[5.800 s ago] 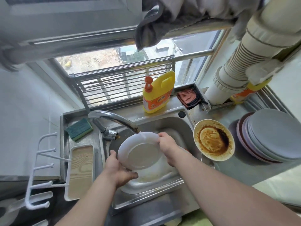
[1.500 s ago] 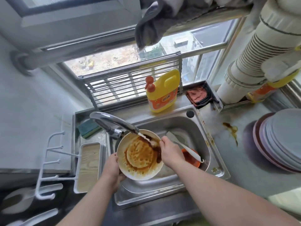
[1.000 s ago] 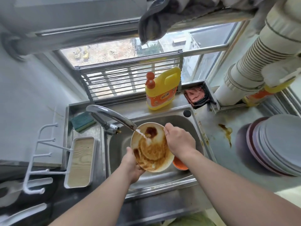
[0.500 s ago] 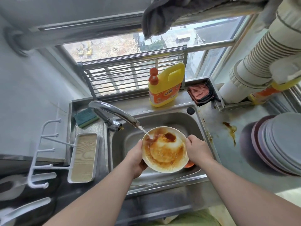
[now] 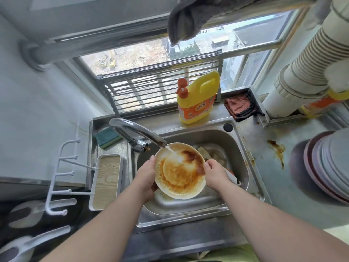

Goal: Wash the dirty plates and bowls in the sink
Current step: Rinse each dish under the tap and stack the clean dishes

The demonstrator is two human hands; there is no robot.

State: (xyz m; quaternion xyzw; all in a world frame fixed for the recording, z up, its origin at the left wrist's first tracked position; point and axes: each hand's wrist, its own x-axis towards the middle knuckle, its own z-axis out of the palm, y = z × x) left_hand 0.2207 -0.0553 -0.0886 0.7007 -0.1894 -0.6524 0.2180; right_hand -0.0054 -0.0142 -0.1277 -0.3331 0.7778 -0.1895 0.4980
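So, round white plate smeared with brown sauce (image 5: 180,173) held over the steel sink (image 5: 243,161), under the curved chrome tap's (image 5: 136,132) stream. Left hand (image 5: 146,172) gripping its 9 o'clock rim, right hand (image 5: 214,173) pinching 3 o'clock. Stacked grey plates (image 5: 332,161) on the table, 3 o'clock.

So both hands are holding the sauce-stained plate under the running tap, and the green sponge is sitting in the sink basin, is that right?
Not quite. The head view shows the green sponge on the steel ledge left of the tap, outside the sink basin. The rest holds: the left hand and right hand hold the sauce-stained plate under the running water.
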